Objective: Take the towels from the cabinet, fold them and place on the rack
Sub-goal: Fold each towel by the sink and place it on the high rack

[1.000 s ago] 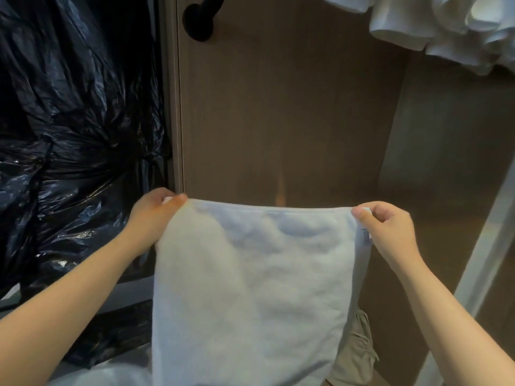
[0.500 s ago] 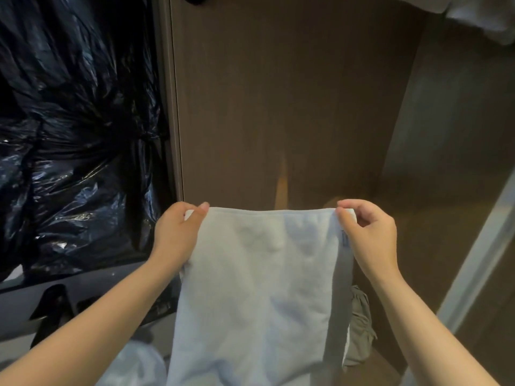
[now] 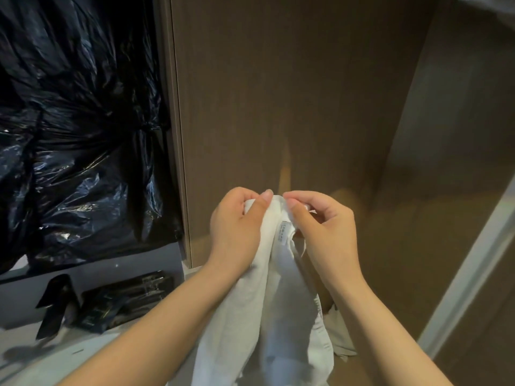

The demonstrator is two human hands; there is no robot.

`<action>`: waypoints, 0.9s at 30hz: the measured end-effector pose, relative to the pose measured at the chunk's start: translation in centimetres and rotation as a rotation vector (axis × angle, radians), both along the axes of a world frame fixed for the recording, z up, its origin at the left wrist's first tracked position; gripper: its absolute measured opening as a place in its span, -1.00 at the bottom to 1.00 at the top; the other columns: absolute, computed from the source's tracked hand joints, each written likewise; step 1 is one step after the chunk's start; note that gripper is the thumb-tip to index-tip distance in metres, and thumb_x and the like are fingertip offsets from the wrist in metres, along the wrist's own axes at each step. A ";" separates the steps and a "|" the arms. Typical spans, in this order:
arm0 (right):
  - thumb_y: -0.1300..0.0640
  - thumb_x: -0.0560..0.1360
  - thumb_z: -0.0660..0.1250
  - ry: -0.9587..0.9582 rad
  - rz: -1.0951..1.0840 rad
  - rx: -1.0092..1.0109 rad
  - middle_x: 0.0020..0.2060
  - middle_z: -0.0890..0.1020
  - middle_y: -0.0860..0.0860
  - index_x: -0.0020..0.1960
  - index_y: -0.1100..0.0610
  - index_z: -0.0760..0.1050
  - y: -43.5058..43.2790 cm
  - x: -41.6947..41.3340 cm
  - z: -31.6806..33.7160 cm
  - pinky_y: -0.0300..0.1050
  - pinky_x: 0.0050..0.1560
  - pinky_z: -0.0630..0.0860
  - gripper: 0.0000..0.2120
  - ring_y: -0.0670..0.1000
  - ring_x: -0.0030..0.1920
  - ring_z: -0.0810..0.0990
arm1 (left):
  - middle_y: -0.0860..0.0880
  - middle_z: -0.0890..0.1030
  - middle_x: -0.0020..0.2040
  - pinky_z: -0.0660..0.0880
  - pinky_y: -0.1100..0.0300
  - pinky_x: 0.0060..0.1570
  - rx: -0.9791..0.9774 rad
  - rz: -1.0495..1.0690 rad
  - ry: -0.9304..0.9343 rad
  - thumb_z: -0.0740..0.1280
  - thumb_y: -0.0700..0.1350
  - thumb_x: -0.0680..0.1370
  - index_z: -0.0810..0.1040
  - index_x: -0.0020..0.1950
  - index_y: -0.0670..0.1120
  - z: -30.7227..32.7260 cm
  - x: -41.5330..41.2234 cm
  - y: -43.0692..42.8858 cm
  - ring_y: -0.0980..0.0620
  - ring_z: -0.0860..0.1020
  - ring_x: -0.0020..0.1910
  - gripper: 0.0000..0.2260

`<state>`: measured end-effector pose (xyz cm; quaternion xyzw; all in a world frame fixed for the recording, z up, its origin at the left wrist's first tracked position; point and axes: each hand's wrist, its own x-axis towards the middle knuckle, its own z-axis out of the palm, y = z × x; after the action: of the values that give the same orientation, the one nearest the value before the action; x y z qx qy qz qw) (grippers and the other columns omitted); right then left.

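Observation:
A white towel [image 3: 274, 324] hangs folded lengthwise in front of the brown cabinet panel [image 3: 278, 93]. My left hand [image 3: 237, 227] pinches one top corner and my right hand [image 3: 323, 232] pinches the other. The two corners meet side by side at the top, with a small label showing between them. The towel's lower part runs out of the frame at the bottom. More white cloth [image 3: 485, 6] shows blurred at the top right corner. No rack is in sight.
A large black plastic bag [image 3: 78, 129] fills the left side. Below it, dark flat packets [image 3: 122, 302] lie on a grey surface. A pale frame edge [image 3: 471, 274] runs diagonally at the right. Another pale cloth [image 3: 340, 332] lies low behind the towel.
My hands have come together from a wide spread, bringing the towel's two top corners side by side and folding it in half. The view has tipped down slightly.

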<state>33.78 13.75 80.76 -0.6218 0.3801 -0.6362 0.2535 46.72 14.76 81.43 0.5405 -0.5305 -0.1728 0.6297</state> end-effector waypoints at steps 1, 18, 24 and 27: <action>0.16 0.55 0.37 -0.005 0.015 0.020 -0.18 0.69 -0.20 -0.05 -0.02 0.68 0.2 0.0 -0.1 -0.38 -0.14 0.55 -0.87 -0.16 -0.07 0.65 | 0.07 0.56 -0.28 0.35 0.38 -0.32 0.012 -0.015 0.012 0.35 0.05 0.55 0.55 -0.20 -0.09 -0.3 0.1 0.3 0.20 0.46 -0.30 -0.76; 0.37 0.54 0.27 -0.139 0.670 0.416 0.06 0.69 0.08 0.22 0.13 0.60 2.6 -1.2 -5.4 -0.22 0.01 0.59 -0.68 0.04 0.06 0.68 | 0.04 0.63 -0.37 0.43 0.37 -0.40 0.151 -0.288 0.340 0.36 -0.12 0.55 0.65 -0.11 -0.14 -6.9 3.5 5.2 0.19 0.53 -0.43 -0.88; 0.29 0.49 0.41 0.135 0.378 0.196 -0.20 0.69 0.00 -0.02 0.06 0.70 2.2 0.2 -5.5 -0.28 -0.19 0.55 -0.82 -0.09 -0.25 0.63 | -0.13 0.69 -0.22 0.52 0.14 -0.20 0.202 -0.338 0.421 0.35 -0.09 0.54 0.66 -0.13 -0.09 -7.8 3.9 6.1 0.00 0.59 -0.28 -0.87; 0.07 0.40 0.51 0.284 0.197 0.128 -0.18 0.56 -0.12 -0.15 -0.06 0.70 1.8 0.6 -5.7 -0.33 -0.18 0.48 -0.96 -0.11 -0.12 0.54 | -0.03 0.62 -0.35 0.43 0.33 -0.38 0.183 -0.283 0.397 0.36 -0.11 0.54 0.66 -0.14 -0.11 -7.8 4.2 6.1 0.12 0.49 -0.41 -0.87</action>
<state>34.35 15.60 75.06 -0.7220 0.3890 -0.4887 0.2974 50.95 20.85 73.60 0.4710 -0.4492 -0.4090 0.6396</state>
